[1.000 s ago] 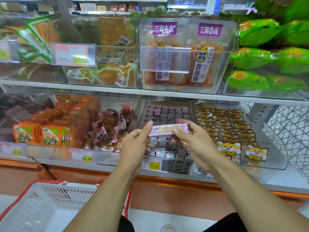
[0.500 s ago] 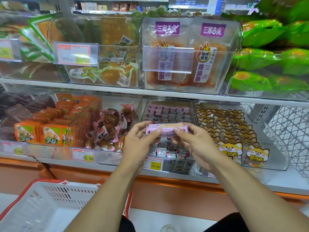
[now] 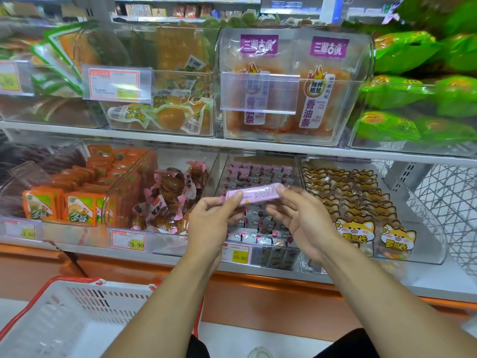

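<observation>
While the pink snack bar sits level before its clear bin, print facing up | left hand pinches its left end | right hand pinches its right end, spare fingers loose | advice: grip the ends only, keep the wrapper flat and steady.

Bar in grip: one. Hands: two, left hand, right hand. Basket below-left of grip: one. Cat packs right of grip: two.

Bare forearms, left hand and right hand, black clothing low in view.
</observation>
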`<state>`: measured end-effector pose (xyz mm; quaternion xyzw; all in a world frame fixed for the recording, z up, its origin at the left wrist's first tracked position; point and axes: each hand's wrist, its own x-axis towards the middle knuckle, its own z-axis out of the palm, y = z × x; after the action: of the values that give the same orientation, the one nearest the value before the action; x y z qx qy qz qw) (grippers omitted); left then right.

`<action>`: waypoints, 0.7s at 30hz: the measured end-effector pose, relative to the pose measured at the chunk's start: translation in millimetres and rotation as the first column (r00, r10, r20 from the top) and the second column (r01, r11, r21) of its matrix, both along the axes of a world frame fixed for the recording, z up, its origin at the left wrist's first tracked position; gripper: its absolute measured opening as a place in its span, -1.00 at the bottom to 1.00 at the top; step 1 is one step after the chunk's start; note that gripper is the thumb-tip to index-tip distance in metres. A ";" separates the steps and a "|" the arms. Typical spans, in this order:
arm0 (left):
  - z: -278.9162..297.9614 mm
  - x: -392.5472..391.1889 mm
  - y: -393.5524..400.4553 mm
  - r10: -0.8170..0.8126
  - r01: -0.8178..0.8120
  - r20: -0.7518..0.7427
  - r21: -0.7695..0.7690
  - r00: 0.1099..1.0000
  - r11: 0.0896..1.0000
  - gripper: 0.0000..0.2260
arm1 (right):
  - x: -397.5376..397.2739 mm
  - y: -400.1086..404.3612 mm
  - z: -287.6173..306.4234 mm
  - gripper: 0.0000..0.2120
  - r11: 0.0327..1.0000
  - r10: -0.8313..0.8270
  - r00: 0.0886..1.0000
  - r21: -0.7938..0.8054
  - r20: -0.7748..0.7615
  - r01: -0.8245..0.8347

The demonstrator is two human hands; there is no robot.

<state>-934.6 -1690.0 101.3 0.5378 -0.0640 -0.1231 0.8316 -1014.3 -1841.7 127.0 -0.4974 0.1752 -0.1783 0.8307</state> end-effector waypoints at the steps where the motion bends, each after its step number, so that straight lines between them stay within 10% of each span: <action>1: -0.2 0.3 0.3 0.004 -0.004 0.002 0.008 1.000 1.000 -0.39 | 0.0 0.0 0.2 -0.86 1.000 0.002 1.000 0.007 0.011 -0.002; 7: -2.8 -0.1 1.2 -0.031 0.018 0.076 0.168 0.997 0.986 -0.55 | -1.8 -0.9 3.7 -0.66 0.996 0.005 0.999 0.093 0.051 -0.010; 13: -2.3 0.5 3.8 -0.041 0.014 0.098 0.268 0.994 0.963 -0.27 | -2.6 -5.5 3.0 -0.69 0.992 0.048 0.999 0.117 0.021 -0.050; 21: -2.0 1.3 5.7 -0.018 -0.017 0.185 0.186 0.983 0.982 -0.73 | -2.7 -8.1 3.0 -0.73 0.977 -0.030 0.999 0.212 -0.036 0.037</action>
<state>-933.3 -1684.3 99.3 0.6224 -0.1296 -0.0781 0.7679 -1017.0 -1849.8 130.0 -0.4055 0.2150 -0.1643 0.8731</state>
